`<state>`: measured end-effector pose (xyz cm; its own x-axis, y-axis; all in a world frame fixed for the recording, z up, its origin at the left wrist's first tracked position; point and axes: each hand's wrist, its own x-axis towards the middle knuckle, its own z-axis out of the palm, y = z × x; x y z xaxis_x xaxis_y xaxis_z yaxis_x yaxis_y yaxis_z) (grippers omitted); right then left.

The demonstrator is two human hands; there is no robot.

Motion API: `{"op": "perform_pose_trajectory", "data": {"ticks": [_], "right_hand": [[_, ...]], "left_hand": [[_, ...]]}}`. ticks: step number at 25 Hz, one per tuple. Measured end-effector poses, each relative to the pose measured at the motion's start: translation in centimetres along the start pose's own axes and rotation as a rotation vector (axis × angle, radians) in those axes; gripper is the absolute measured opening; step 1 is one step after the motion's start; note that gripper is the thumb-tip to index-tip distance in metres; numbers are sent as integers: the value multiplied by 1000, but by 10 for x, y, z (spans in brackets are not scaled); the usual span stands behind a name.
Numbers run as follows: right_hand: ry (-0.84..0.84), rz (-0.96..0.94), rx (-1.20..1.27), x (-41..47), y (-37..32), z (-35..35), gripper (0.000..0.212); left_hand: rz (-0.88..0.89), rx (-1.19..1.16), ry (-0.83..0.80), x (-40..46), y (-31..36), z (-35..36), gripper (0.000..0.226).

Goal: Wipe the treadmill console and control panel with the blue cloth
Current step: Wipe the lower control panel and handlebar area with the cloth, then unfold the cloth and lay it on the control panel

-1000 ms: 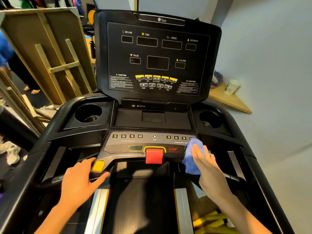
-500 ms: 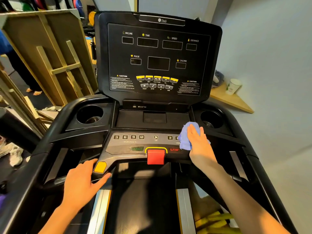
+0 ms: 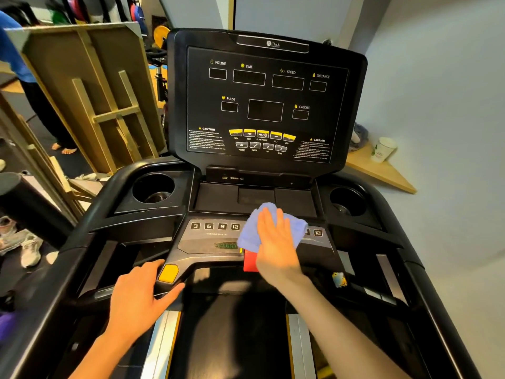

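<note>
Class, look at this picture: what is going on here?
A person is wiping a treadmill. The right hand presses a blue cloth flat on the middle of the control panel, covering part of the number buttons and the red stop button. The left hand rests on the handlebar beside a yellow button. The upright console above is dark and not being touched.

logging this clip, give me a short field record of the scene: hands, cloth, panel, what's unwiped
right hand: right hand flat on the blue cloth, pressing it on the control panel
left hand: left hand rests beside the yellow button
cloth covers: panel centre, above the red stop key
upper console: upper console dark, not touched now
</note>
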<state>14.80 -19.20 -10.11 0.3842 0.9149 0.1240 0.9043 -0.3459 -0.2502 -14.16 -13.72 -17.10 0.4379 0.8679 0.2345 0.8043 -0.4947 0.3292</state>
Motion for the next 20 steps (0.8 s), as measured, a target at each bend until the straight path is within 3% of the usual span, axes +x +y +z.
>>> {"op": "perform_pose_trajectory", "data": {"ticks": [2,5,10,12,14,17,20], "right_hand": [[-51,25,-5,4,-35,-13,28],[-253,-165,-50,-6,-59,7,75],[-251,-329,-48,-8,-73,23,84],[-300,-345,-1,-6,-67,15,79],[-309,-322,196,-6,-59,1,62],[-50,-185,408,-5,-42,-22,35],[95,-60,350,10,-19,-39,24]], "left_hand": [[-9,-12,-4,0,-1,-1,71],[-10,-20,-17,-1,0,-4,71],[-35,-15,-55,-1,3,-8,75],[-44,-44,-119,0,2,-14,75],[-58,-105,-193,5,4,-25,70],[-61,-101,-102,33,11,-42,52],[26,-187,-50,89,29,-59,31]]}}
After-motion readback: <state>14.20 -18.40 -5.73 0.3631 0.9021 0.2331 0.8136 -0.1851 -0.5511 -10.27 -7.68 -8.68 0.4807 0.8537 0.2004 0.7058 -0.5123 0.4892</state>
